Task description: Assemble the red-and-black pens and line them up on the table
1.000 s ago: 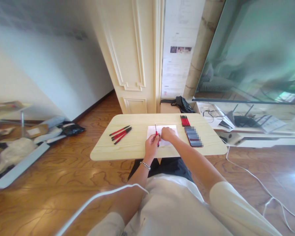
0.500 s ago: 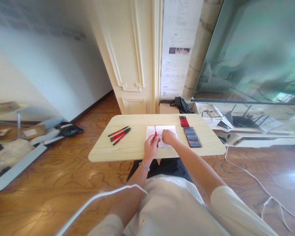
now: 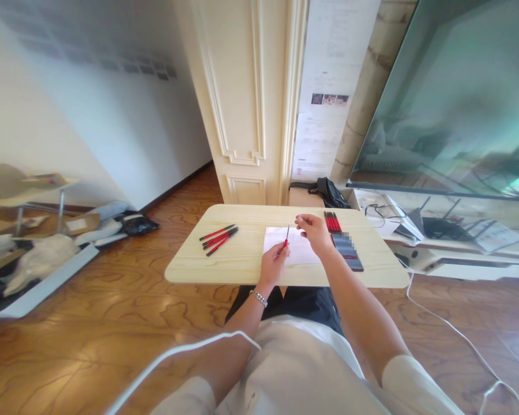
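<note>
In the head view, my left hand [image 3: 273, 262] is closed around a red pen part [image 3: 286, 242] with a thin dark shaft pointing up from it. My right hand [image 3: 313, 231] is raised just beyond it to the right, its thumb and fingers curled together; whatever may be between the fingertips is too small to make out. Below both hands lies a white sheet of paper [image 3: 305, 255]. Several red and black pens [image 3: 218, 239] are loosely fanned out on the left side of the table. At the right, more such pens [image 3: 333, 221] lie side by side in a row.
A dark phone [image 3: 348, 252], partly blurred out, lies on the pale wooden table [image 3: 190, 262] below the right-hand pens. Behind the table is a black bag [image 3: 328, 191] on a box. A white cable [image 3: 450, 325] runs over the floor at right.
My right hand has lifted away from the paper, up and to the right, off the left hand. The left hand still grips the red pen part. The whole view has shifted slightly.
</note>
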`<action>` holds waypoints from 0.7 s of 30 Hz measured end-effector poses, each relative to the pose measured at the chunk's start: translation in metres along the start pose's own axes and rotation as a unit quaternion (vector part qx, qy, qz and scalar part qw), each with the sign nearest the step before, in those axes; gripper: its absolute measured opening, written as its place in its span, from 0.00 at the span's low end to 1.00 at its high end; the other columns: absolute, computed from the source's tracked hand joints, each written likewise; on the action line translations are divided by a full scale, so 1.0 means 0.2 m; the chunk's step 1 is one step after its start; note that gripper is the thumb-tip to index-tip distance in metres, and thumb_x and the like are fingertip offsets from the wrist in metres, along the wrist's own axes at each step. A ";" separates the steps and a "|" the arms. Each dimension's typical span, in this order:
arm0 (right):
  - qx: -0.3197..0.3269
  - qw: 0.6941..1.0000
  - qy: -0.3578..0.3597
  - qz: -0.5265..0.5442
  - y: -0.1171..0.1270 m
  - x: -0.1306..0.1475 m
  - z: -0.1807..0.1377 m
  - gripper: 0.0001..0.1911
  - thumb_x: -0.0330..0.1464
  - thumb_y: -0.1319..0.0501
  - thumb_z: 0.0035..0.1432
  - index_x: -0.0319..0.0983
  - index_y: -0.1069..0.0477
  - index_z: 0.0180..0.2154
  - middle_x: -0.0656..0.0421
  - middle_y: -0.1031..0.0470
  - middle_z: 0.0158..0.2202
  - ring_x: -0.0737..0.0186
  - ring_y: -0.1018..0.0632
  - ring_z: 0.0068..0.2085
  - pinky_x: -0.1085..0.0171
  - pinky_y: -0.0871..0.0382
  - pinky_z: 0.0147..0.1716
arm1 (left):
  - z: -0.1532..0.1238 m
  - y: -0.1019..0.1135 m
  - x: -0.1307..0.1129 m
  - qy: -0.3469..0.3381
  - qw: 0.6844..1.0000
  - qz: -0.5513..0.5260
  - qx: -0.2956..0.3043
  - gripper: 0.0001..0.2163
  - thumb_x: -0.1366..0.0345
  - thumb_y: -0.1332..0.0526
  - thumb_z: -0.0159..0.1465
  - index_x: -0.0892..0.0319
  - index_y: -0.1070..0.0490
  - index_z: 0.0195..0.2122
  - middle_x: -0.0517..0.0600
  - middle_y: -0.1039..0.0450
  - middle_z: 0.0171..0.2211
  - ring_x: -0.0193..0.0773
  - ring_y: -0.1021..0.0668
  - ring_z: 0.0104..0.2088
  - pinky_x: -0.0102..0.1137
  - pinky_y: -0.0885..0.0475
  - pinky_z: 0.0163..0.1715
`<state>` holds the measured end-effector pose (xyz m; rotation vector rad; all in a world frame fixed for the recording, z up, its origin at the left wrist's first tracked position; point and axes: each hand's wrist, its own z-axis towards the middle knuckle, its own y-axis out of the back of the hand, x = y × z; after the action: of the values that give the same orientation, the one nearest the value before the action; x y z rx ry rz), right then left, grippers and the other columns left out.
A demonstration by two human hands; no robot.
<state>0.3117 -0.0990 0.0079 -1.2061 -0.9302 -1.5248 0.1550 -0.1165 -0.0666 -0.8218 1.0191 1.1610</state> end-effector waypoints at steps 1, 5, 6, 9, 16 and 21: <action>0.004 1.000 0.006 0.014 -0.01 0.02 0.00 0.19 0.44 0.38 0.50 0.36 0.28 0.38 0.55 0.25 0.35 0.68 0.27 0.30 0.72 0.38 0.24 | 0.00 0.00 -0.01 -0.001 1.000 0.007 0.001 0.16 0.54 0.41 0.61 0.60 0.24 0.41 0.50 0.25 0.29 0.35 0.25 0.30 0.30 0.31 0.34; 0.010 1.000 0.014 0.013 -0.05 0.06 0.00 0.19 0.44 0.37 0.49 0.35 0.28 0.36 0.56 0.25 0.33 0.69 0.29 0.28 0.72 0.40 0.22 | 0.00 0.00 -0.03 -0.005 1.000 0.023 0.002 0.15 0.54 0.41 0.61 0.59 0.24 0.38 0.48 0.26 0.27 0.35 0.26 0.29 0.29 0.32 0.33; 0.011 1.000 0.013 0.007 -0.05 0.06 0.00 0.18 0.43 0.37 0.49 0.35 0.27 0.36 0.56 0.24 0.32 0.69 0.29 0.28 0.72 0.41 0.22 | 0.00 0.00 -0.03 -0.005 1.000 0.021 0.000 0.15 0.54 0.41 0.61 0.59 0.24 0.38 0.48 0.26 0.27 0.36 0.26 0.29 0.29 0.32 0.32; 0.014 1.000 0.010 -0.008 -0.05 0.05 0.00 0.18 0.43 0.38 0.49 0.35 0.27 0.37 0.56 0.24 0.32 0.68 0.29 0.28 0.72 0.40 0.21 | 0.00 0.00 -0.03 0.000 1.000 0.013 -0.002 0.15 0.54 0.41 0.61 0.59 0.24 0.38 0.49 0.26 0.27 0.36 0.26 0.29 0.30 0.32 0.32; 0.019 0.999 0.015 -0.039 -0.05 0.06 0.00 0.18 0.43 0.39 0.50 0.35 0.27 0.37 0.56 0.25 0.30 0.68 0.29 0.27 0.71 0.40 0.21 | 0.00 0.01 -0.03 0.007 1.000 0.013 -0.003 0.14 0.54 0.40 0.60 0.59 0.23 0.38 0.49 0.25 0.28 0.37 0.25 0.29 0.30 0.32 0.33; 0.025 0.996 0.024 -0.082 -0.05 0.05 0.01 0.17 0.41 0.39 0.50 0.35 0.26 0.35 0.58 0.26 0.27 0.67 0.29 0.27 0.70 0.38 0.24 | 0.00 0.00 -0.04 0.012 1.000 -0.001 -0.010 0.14 0.54 0.39 0.59 0.59 0.23 0.39 0.50 0.24 0.29 0.37 0.25 0.29 0.30 0.32 0.33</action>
<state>0.3013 -0.0972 0.0173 -1.0741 -1.0496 -1.6420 0.1540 -0.1200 -0.0593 -0.8534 1.0275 1.1643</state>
